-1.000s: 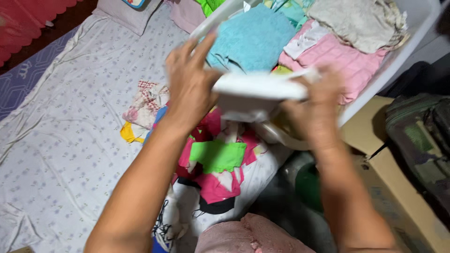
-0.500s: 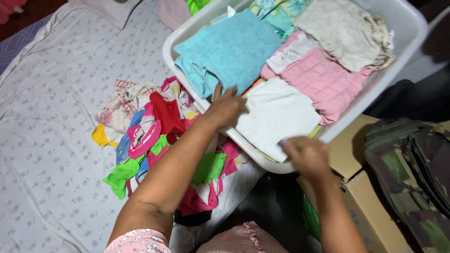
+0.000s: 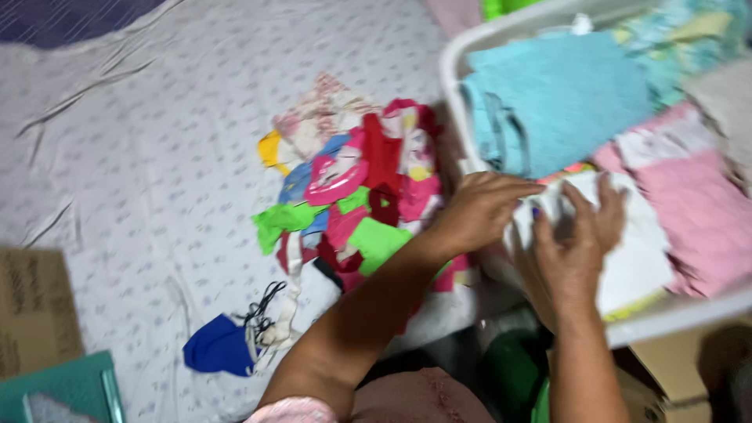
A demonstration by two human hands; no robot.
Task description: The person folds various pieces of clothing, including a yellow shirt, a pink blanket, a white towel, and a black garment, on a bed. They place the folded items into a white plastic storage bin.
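A white plastic tub [image 3: 450, 74] holds folded cloths: a light blue towel [image 3: 564, 98], a pink one [image 3: 705, 211] and a white folded cloth [image 3: 638, 251] near its front corner. My left hand [image 3: 478, 207] rests at the tub's near rim with its fingers touching the white cloth's left edge. My right hand [image 3: 580, 243] lies flat on top of the white cloth, fingers spread. Neither hand lifts anything. The picture is blurred by motion.
A heap of bright pink, green and red clothes [image 3: 352, 196] lies on the pale flowered sheet [image 3: 141, 157] left of the tub. A blue cloth piece [image 3: 215, 348] lies nearer. A brown cardboard box [image 3: 35, 305] stands at the lower left, and another box [image 3: 681, 372] under the tub.
The white cloth, held up a second ago, now lies in the tub. Both hands have come together on it. The view has swung left, so the tub sits further right.
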